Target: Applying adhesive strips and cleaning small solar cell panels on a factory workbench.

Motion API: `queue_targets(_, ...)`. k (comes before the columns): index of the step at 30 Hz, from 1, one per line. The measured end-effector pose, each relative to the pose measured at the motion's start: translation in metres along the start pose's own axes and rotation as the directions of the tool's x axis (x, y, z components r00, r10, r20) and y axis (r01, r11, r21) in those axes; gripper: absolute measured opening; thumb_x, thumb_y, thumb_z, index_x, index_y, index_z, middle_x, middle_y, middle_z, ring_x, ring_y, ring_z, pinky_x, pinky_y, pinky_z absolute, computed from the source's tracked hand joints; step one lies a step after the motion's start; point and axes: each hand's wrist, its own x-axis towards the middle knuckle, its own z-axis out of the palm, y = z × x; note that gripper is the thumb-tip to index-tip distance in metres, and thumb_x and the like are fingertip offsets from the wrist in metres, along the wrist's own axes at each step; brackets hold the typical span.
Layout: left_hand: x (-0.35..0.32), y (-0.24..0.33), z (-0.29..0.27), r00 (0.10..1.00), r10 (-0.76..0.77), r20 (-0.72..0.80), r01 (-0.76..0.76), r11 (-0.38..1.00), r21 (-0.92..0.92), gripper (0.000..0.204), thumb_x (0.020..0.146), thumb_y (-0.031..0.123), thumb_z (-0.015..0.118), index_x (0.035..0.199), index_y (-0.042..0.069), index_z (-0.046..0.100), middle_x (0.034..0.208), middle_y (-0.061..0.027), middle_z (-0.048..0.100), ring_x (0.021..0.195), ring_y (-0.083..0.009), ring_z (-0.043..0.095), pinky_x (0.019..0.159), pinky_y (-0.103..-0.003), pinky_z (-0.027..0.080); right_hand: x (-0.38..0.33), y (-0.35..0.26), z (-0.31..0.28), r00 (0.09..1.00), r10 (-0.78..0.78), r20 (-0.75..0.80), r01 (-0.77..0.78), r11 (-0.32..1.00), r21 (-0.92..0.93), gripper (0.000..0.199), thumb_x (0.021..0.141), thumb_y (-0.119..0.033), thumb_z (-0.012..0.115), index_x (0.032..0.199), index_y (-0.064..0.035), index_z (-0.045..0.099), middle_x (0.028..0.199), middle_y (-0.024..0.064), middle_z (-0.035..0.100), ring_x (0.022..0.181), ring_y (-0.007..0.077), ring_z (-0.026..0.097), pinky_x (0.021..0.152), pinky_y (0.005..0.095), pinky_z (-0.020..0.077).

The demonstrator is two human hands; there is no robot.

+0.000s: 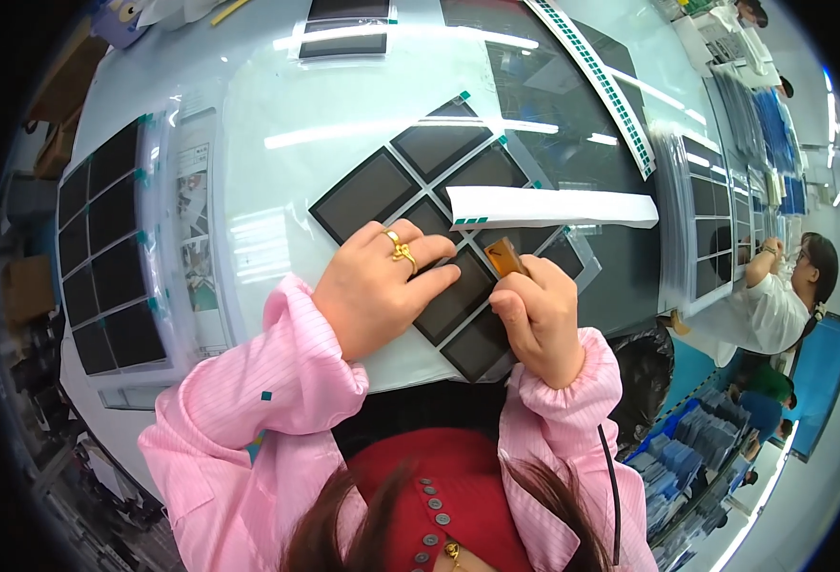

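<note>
A sheet of dark rectangular panels (367, 195) with pale borders lies slantwise on the table in front of me, green tabs along its far right edge. My left hand (382, 284) rests on the near left panels, fingers spread and holding nothing. Pinched between the thumb and fingers of my right hand (542, 315) is a small flat orange-brown tool (504, 257), perhaps a scraper; its tip touches or hovers just over the panels. Just beyond it, a white paper strip (553, 206) with a few green tabs at its left end lies across the sheet.
Stacked panel sheets in clear film (105, 248) stand at the left, with another stack (701, 219) at the right. A long strip of green tabs (606, 91) crosses the far right. A dark mat (620, 267) lies under the strips. A co-worker (782, 286) sits at the right.
</note>
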Motion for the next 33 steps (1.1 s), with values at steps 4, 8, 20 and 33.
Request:
queue_targets(4,0.0,0.001,0.002,0.998,0.059,0.001,-0.059,0.997,0.05,0.026,0.074,0.008,0.073,0.1,0.009,0.076,0.113,0.0007,0.075,0.089,-0.0189,0.065,0.073,-0.032,0.049,0.004,0.009,0.007,0.999,-0.027,-0.037,0.026,0.999,-0.043,0.034,0.093,-0.031,0.074,0.072,-0.0071,0.061,0.07,0.0094,0.048,0.061,0.0297,0.049,0.056,0.0416,0.0377)
queue_targets(8,0.001,0.002,0.0,0.998,0.06,0.014,-0.06,0.995,0.075,0.022,0.078,0.012,0.069,0.1,0.008,0.075,0.114,0.0014,0.075,0.093,-0.0179,0.065,0.076,-0.032,0.049,0.009,0.01,0.012,0.995,-0.085,-0.05,0.077,0.988,-0.137,0.037,0.092,-0.033,0.075,0.07,-0.0077,0.059,0.069,0.0081,0.048,0.06,0.028,0.049,0.056,0.0406,0.0377)
queue_targets(20,0.003,0.001,0.0,0.999,0.048,-0.023,-0.049,0.998,-0.037,0.026,0.072,0.005,0.083,0.096,0.007,0.074,0.103,-0.0027,0.073,0.082,-0.0215,0.065,0.07,-0.033,0.049,0.016,0.01,0.018,0.986,-0.164,0.008,0.162,0.962,-0.22,0.039,0.092,-0.035,0.074,0.069,-0.0069,0.059,0.07,0.008,0.048,0.064,0.0274,0.048,0.059,0.04,0.0373)
queue_targets(33,0.009,0.004,0.0,0.996,-0.062,0.071,0.061,0.998,0.017,0.044,0.079,0.013,0.082,0.122,0.01,0.071,0.092,-0.0023,0.056,0.079,-0.0206,0.057,0.07,-0.035,0.045,0.006,0.0,-0.006,0.996,-0.008,0.093,0.022,0.988,-0.153,0.028,0.088,-0.017,0.078,0.069,-0.0039,0.063,0.066,0.0099,0.05,0.06,0.0291,0.051,0.056,0.0419,0.0388)
